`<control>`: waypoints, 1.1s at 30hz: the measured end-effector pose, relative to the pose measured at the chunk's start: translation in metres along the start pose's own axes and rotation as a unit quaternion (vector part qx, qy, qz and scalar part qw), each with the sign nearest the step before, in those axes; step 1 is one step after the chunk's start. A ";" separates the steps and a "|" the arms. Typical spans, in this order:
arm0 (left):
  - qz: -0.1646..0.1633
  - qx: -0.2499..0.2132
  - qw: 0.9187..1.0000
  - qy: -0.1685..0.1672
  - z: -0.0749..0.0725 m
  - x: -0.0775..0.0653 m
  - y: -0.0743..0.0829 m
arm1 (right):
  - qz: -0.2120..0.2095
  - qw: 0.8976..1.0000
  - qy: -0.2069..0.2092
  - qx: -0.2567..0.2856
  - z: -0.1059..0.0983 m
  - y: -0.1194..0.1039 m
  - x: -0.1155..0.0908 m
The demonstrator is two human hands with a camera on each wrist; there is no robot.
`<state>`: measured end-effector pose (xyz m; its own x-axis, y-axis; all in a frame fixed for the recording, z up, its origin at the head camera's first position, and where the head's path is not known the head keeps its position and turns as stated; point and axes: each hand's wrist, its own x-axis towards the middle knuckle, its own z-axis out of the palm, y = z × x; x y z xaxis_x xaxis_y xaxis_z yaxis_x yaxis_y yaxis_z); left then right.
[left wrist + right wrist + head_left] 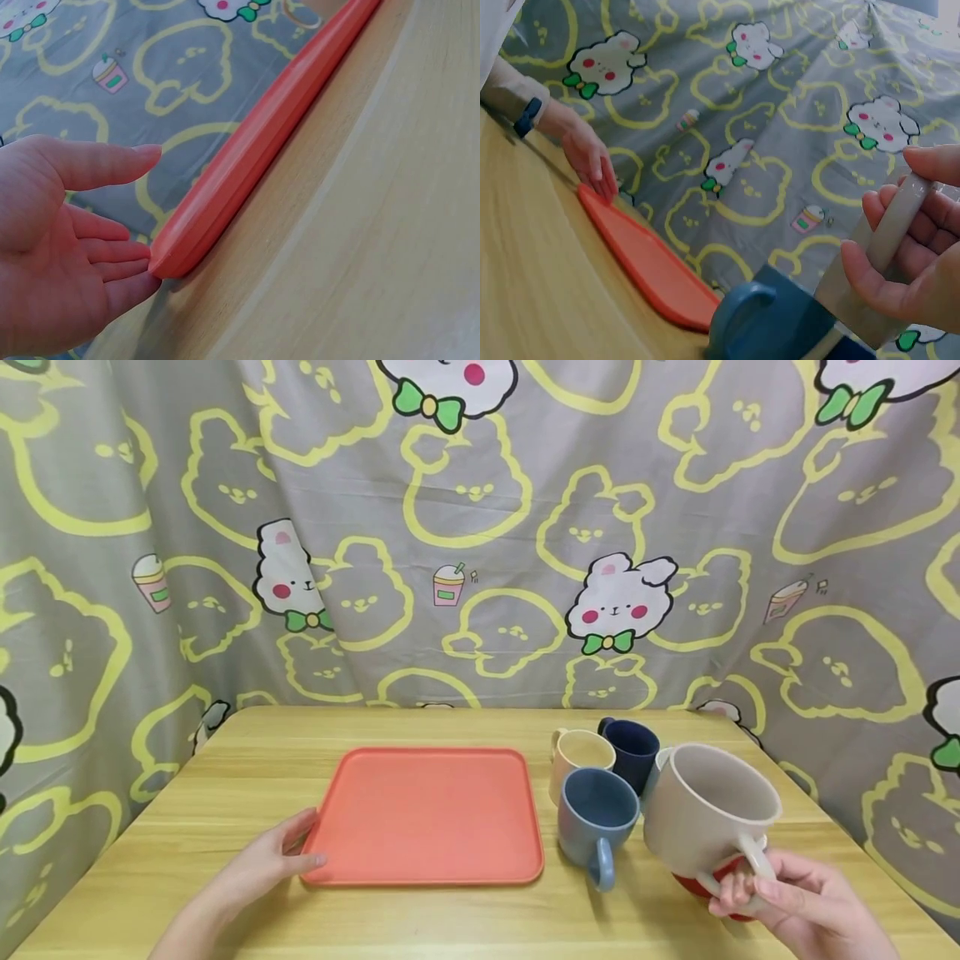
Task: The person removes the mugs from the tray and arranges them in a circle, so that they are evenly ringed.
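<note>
My right hand [806,893] grips the handle of a light grey mug [693,814], which is held up tilted over the table at the right. In the right wrist view, fingers and thumb wrap round that handle. My left hand [262,860] is at the left edge of a coral-red tray [427,818], fingers extended and thumb apart; in the left wrist view its fingertips are right at the tray's corner [169,266]. Left of the grey mug stands a blue mug [596,827], its handle toward me. Part of a red object [696,885] shows beneath the grey mug.
Behind the blue mug are a pale yellow mug [581,764] and a navy mug [630,756]. A pale mug [654,781] is mostly hidden behind the grey one. The wooden table [420,927] ends at a patterned curtain [480,560].
</note>
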<state>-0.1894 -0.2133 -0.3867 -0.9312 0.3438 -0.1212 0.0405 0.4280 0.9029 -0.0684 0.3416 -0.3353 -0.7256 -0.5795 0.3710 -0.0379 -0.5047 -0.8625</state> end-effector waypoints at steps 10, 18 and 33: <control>-0.008 -0.002 1.000 0.003 0.000 -0.001 -0.001 | -0.041 0.998 -0.039 0.021 -0.014 0.024 -0.027; -0.014 -0.003 1.000 -0.002 0.000 0.000 -0.001 | -0.006 1.000 -0.015 -0.016 -0.020 0.046 -0.038; -0.014 -0.001 1.000 -0.003 0.000 0.000 0.000 | 0.121 0.990 0.073 0.009 -0.027 0.066 -0.040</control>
<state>-0.1891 -0.2130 -0.3863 -0.9296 0.3375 -0.1482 0.0145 0.4353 0.9002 -0.0604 0.3489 -0.4166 -0.8036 -0.5868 0.0997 0.1609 -0.3753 -0.9128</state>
